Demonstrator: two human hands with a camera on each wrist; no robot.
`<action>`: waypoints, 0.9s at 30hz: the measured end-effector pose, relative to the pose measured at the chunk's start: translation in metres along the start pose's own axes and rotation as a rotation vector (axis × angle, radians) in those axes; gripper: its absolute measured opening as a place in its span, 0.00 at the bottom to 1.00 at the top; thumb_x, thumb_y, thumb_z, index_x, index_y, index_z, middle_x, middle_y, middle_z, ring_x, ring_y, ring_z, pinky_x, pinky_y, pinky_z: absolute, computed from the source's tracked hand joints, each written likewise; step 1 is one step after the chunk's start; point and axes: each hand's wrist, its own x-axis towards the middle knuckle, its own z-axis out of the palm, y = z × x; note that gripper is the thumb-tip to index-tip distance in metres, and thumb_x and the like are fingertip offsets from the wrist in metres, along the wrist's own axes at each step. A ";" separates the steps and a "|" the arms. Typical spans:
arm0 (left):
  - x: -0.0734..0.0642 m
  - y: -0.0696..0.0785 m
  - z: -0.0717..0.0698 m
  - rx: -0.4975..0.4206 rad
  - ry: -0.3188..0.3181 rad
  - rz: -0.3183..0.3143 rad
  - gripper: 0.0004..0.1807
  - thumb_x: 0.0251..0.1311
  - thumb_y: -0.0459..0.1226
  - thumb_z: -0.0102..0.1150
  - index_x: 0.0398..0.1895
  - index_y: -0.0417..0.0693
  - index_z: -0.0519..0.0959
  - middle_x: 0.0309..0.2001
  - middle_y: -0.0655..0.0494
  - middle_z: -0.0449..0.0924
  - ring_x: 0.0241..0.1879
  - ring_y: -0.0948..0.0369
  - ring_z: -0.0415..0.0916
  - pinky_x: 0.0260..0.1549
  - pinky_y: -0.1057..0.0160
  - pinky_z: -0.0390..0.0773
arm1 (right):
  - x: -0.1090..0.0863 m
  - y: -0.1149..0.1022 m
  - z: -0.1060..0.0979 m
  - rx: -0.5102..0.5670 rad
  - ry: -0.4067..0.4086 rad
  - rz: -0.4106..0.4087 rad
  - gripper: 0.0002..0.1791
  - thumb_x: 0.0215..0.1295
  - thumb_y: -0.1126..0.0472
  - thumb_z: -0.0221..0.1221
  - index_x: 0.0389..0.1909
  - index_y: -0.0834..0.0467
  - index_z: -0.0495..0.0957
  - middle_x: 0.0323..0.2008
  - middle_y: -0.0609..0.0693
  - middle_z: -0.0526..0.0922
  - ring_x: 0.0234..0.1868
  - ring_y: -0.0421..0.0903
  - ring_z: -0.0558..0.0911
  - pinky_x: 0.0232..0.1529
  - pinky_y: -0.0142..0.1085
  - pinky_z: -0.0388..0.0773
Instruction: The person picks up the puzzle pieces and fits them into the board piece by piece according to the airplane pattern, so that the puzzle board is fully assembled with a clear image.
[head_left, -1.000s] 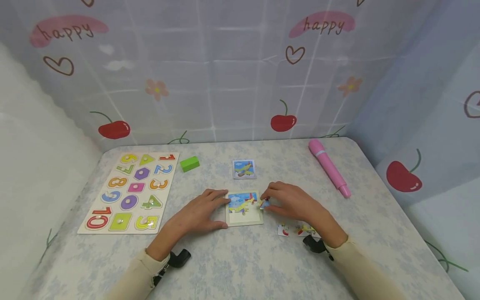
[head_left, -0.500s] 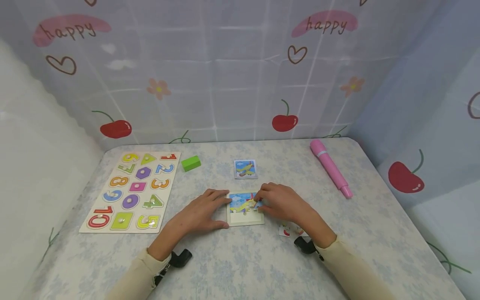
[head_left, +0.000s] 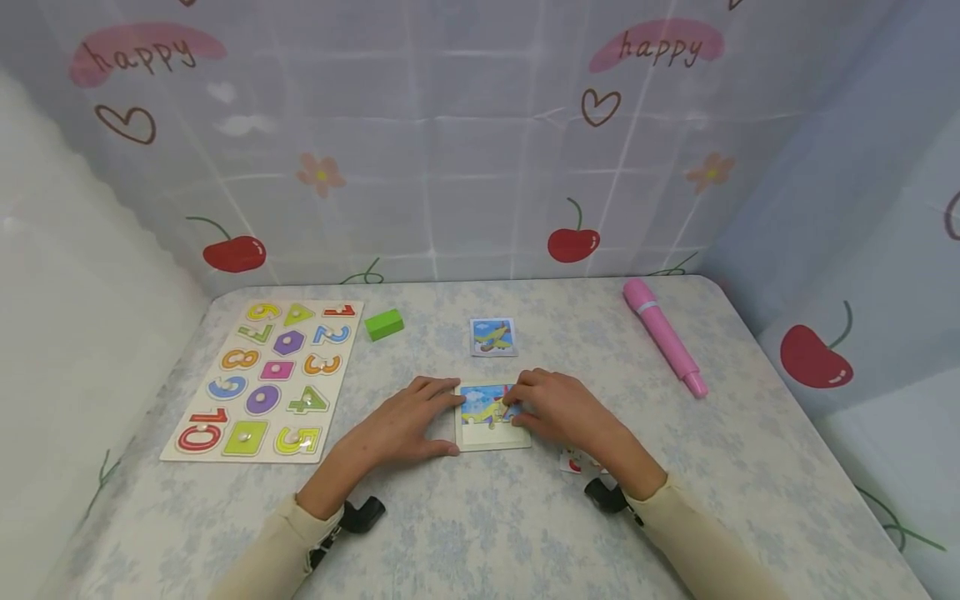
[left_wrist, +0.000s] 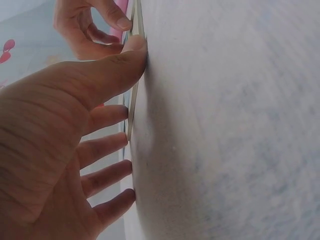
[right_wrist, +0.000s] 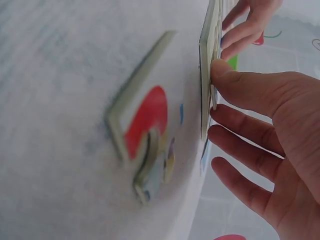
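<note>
A small wooden puzzle board [head_left: 495, 438] lies mid-table, its upper part filled with a blue sky and yellow airplane picture, its lower part bare cream. My left hand [head_left: 397, 423] steadies the board's left edge; its thumb [left_wrist: 112, 75] and spread fingers lie along the side, nearly straight. My right hand [head_left: 561, 407] is over the board's right side. Between thumb and index finger it pinches a thin puzzle piece [right_wrist: 214, 96], mostly covered by the fingers in the head view. Loose puzzle pieces [right_wrist: 150, 120] lie beside the board, partly hidden under the right wrist in the head view.
Behind the board lies an airplane picture card [head_left: 493, 337]. At the left are a number-and-shape board [head_left: 258, 386] and a green block [head_left: 385, 325]. A pink stick-shaped object [head_left: 665, 337] lies at the right. A printed curtain [head_left: 480, 167] stands behind the table.
My right hand has moved left from beside the board onto its right part, bringing the puzzle piece with it. The left hand keeps its place at the left edge.
</note>
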 end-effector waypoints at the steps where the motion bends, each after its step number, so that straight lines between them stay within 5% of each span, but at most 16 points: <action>1: 0.000 0.000 0.000 -0.002 -0.002 -0.001 0.42 0.65 0.55 0.75 0.78 0.48 0.74 0.81 0.47 0.64 0.76 0.46 0.64 0.70 0.41 0.72 | 0.000 0.000 0.000 -0.001 0.003 0.000 0.15 0.66 0.55 0.77 0.52 0.49 0.90 0.46 0.44 0.86 0.45 0.43 0.84 0.45 0.40 0.83; 16: 0.000 0.001 -0.001 0.011 0.007 0.015 0.42 0.66 0.54 0.75 0.78 0.47 0.73 0.81 0.47 0.64 0.76 0.46 0.64 0.70 0.42 0.72 | 0.000 -0.001 0.001 -0.019 0.007 -0.027 0.08 0.67 0.56 0.76 0.45 0.47 0.91 0.44 0.46 0.85 0.44 0.43 0.83 0.41 0.37 0.83; 27: 0.000 0.002 -0.001 0.012 0.006 0.012 0.41 0.66 0.54 0.75 0.78 0.47 0.73 0.81 0.46 0.64 0.76 0.46 0.65 0.69 0.41 0.73 | -0.002 -0.001 -0.010 0.065 -0.088 -0.012 0.12 0.70 0.57 0.73 0.52 0.51 0.91 0.49 0.46 0.86 0.49 0.45 0.83 0.50 0.42 0.83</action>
